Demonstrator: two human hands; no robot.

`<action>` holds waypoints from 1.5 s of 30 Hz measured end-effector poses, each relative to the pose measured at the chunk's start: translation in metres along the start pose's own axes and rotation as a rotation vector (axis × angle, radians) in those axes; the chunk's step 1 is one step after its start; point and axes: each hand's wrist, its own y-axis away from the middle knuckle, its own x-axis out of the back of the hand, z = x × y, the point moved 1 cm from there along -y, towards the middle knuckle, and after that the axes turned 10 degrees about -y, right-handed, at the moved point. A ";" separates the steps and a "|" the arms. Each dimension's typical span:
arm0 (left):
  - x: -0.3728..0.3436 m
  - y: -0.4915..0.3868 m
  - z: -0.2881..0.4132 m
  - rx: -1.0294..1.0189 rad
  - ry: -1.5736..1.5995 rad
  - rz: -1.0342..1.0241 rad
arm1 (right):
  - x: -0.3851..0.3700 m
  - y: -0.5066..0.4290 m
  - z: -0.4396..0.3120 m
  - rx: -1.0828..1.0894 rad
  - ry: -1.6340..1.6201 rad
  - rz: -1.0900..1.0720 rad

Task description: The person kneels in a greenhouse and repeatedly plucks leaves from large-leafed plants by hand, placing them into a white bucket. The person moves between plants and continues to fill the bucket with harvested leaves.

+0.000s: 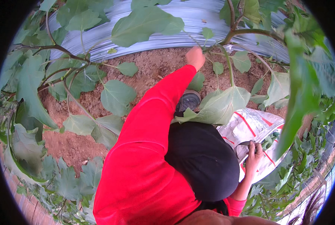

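Note:
My left hand (195,57), at the end of a stretched red sleeve, is closed at the low stem (209,48) of a broad-leaved plant, likely eggplant. Its fingers are largely hidden, but thin leaf stalks meet the stem right by them. Down at the right, my right hand (253,159) grips a small tool with a curved dark blade (242,143), its handle covered by the fingers. That hand is over a white woven sack (264,118) with red stripes, and green leaves (270,140) show in its mouth.
My bent knee in black trousers (202,160) lies between the arms, with a dark shoe (189,99) on the brown soil (153,64). Silvery plastic mulch (145,45) spans the top. Branches (71,54) spread at left; a large blurred leaf (299,95) hangs close at right.

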 end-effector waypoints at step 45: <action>0.301 0.112 0.116 -0.517 0.468 0.173 | 0.162 0.009 -0.119 0.744 -0.581 0.276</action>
